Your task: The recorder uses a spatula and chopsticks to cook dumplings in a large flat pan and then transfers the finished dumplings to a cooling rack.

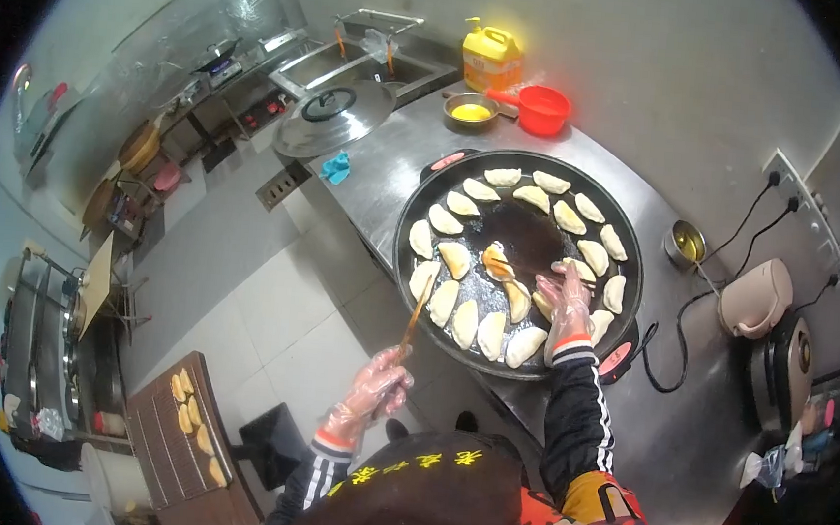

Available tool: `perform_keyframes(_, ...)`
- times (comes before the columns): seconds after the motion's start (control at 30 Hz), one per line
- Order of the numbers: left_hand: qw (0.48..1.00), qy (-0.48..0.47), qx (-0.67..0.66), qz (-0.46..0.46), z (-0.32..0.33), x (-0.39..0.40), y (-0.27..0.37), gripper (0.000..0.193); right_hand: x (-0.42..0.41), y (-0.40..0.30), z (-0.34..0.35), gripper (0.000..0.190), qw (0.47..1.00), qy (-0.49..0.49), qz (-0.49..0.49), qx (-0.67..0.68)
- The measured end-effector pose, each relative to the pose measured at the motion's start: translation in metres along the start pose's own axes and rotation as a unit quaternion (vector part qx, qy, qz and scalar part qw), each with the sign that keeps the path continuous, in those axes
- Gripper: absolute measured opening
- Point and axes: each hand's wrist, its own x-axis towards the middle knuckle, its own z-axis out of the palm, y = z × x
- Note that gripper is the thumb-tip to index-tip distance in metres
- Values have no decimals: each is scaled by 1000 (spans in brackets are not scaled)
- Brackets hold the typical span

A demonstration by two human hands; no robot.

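Note:
My left hand, in a clear plastic glove, grips a thin wooden stick whose tip reaches the near left rim of a round black electric pan. Over the pan's right half, my gloved right hand holds dark chopsticks. Their tips lie at a browned half-moon dumpling near the middle. Pale dumplings line the pan's rim, and a lightly browned one sits just below the chopsticks. My right hand partly covers a few dumplings beneath it.
A steel lid, blue cloth, bowl of yellow liquid and red ladle stand beyond the pan. Right are an oil cup, beige pitcher and black cord. Lower left, a wire rack bears cooked dumplings.

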Motion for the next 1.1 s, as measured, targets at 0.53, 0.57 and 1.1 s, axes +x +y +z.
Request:
perform_keyframes(0.53, 995, 65, -69, 15, -27, -10, -22, 47, 14, -36, 6, 35, 995, -15, -50, -80)
perform_keyframes(0.57, 993, 73, -90, 25, -31, -13, -25, 45, 22, -32, -2, 35, 998, -19, -39, -47)
perform_keyframes(1.1, 898, 271, -301, 171, -133, -161, -98, 28, -187, 199, 233, 26, 841, -480, 238, -76)
